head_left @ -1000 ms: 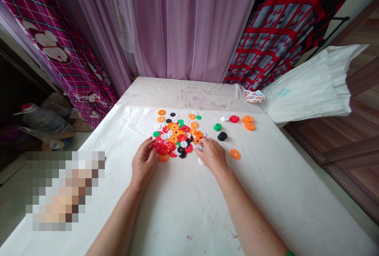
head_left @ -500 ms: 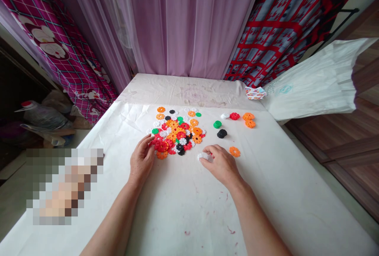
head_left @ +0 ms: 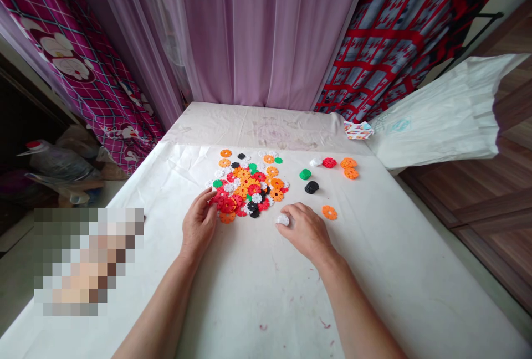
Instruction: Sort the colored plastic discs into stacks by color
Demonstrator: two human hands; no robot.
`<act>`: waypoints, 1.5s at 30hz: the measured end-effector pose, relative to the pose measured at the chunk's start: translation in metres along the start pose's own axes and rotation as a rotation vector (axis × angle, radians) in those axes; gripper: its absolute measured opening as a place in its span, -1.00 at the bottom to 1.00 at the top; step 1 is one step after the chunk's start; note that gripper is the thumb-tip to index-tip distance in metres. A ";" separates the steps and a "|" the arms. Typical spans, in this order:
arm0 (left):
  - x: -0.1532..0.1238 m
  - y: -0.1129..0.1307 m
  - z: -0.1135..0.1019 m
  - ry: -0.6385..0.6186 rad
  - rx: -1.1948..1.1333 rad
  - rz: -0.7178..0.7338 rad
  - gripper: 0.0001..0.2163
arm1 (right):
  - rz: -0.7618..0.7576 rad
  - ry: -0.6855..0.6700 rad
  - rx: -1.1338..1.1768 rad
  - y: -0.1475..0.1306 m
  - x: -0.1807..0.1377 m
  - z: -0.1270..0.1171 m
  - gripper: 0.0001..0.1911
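A loose pile of flower-shaped plastic discs (head_left: 245, 184) in red, orange, white, black and green lies on the table. My left hand (head_left: 199, 220) rests at the pile's left edge, fingers loosely curved and apart, fingertips beside the red discs; nothing shows in its grasp. To the right of the pile, my right hand (head_left: 307, 231) pinches white discs (head_left: 282, 220) between thumb and fingers, low over the tabletop. How many white discs are there is hard to make out. A single orange disc (head_left: 330, 213) lies flat just right of this hand.
Beyond my right hand stand sorted stacks: black discs (head_left: 311, 186), green discs (head_left: 305, 174), white discs (head_left: 316, 163), red discs (head_left: 329, 163) and orange discs (head_left: 349, 168). A white plastic bag (head_left: 440, 115) hangs at the table's right edge. Purple curtains (head_left: 266, 32) border the far side.
The white discs in my right hand have shifted slightly left and tilted, now showing a rounder face. My left hand and the pile look nearly unchanged.
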State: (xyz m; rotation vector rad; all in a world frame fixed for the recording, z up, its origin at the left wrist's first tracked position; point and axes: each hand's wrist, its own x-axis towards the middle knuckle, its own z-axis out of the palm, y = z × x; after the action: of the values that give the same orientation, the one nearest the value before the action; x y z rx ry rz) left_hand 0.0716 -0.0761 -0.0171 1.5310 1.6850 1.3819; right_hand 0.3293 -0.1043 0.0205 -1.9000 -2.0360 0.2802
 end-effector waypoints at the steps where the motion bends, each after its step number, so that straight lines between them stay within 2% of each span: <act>1: 0.000 0.000 0.000 0.002 -0.001 0.003 -0.71 | -0.004 0.010 0.008 0.000 0.001 -0.001 -0.83; 6: 0.000 0.001 0.001 0.016 0.002 0.009 -0.72 | -0.071 0.010 0.014 -0.016 0.017 -0.004 -0.88; 11: 0.000 0.002 0.000 0.014 0.013 0.021 -0.73 | -0.195 -0.025 -0.057 -0.038 0.045 0.004 -0.80; 16: 0.001 0.001 0.000 0.004 0.043 0.030 -0.72 | -0.286 -0.091 -0.109 -0.044 0.059 0.016 -0.72; 22: 0.000 -0.001 0.001 0.001 0.030 0.042 -0.73 | -0.240 -0.070 -0.065 -0.040 0.059 0.017 -0.76; 26: 0.000 -0.002 0.001 0.003 0.052 0.047 -0.72 | -0.135 0.055 0.125 -0.021 0.053 0.010 -0.75; 30: 0.001 -0.003 0.002 0.001 0.059 0.049 -0.72 | -0.040 0.093 0.288 -0.001 0.045 0.010 -0.74; 34: 0.001 -0.001 0.001 0.005 0.053 0.040 -0.71 | 0.009 0.150 0.410 0.007 0.044 0.014 -0.79; 38: 0.001 -0.001 0.000 -0.001 0.059 0.050 -0.72 | 0.101 0.227 0.533 0.010 0.047 0.012 -0.71; 42: 0.002 -0.002 0.000 0.006 0.062 0.044 -0.72 | 0.161 0.271 0.565 0.018 0.042 0.004 -0.65; 45: 0.001 -0.002 0.001 0.002 0.057 0.039 -0.71 | 0.135 0.254 0.488 0.026 0.027 -0.001 -0.68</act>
State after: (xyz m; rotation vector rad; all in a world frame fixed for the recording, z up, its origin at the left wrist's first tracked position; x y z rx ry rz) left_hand 0.0709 -0.0746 -0.0188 1.6029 1.7180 1.3659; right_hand 0.3528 -0.0750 0.0153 -1.6665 -1.5092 0.4911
